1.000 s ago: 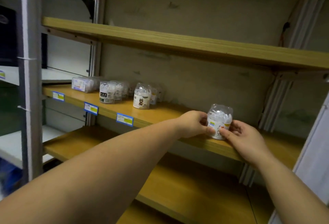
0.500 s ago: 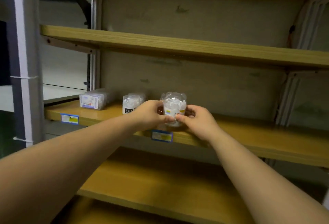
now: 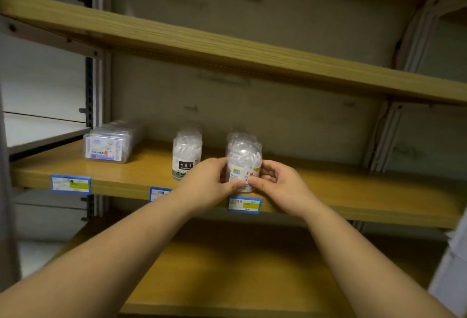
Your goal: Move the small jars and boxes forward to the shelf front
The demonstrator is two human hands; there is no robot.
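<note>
A small clear jar [image 3: 243,163] with a white cartoon label stands at the front edge of the middle wooden shelf [image 3: 353,188]. My left hand [image 3: 207,183] grips its left side and my right hand [image 3: 280,186] grips its right side, thumbs meeting low on the label. Another jar of the same kind shows partly behind it. A jar with a black label [image 3: 186,157] stands to the left, its lower right corner hidden by my left hand. A clear flat box [image 3: 108,145] sits at the shelf's far left.
Blue price tags [image 3: 244,204] are stuck along the shelf's front edge. An upper shelf [image 3: 252,62] hangs overhead and a lower shelf [image 3: 240,274] lies under my arms. A metal upright [image 3: 97,90] stands at the left.
Both hands have carried the jar leftward along the shelf, from its right part to a spot beside the black-label jar. The view has shifted left and closer.
</note>
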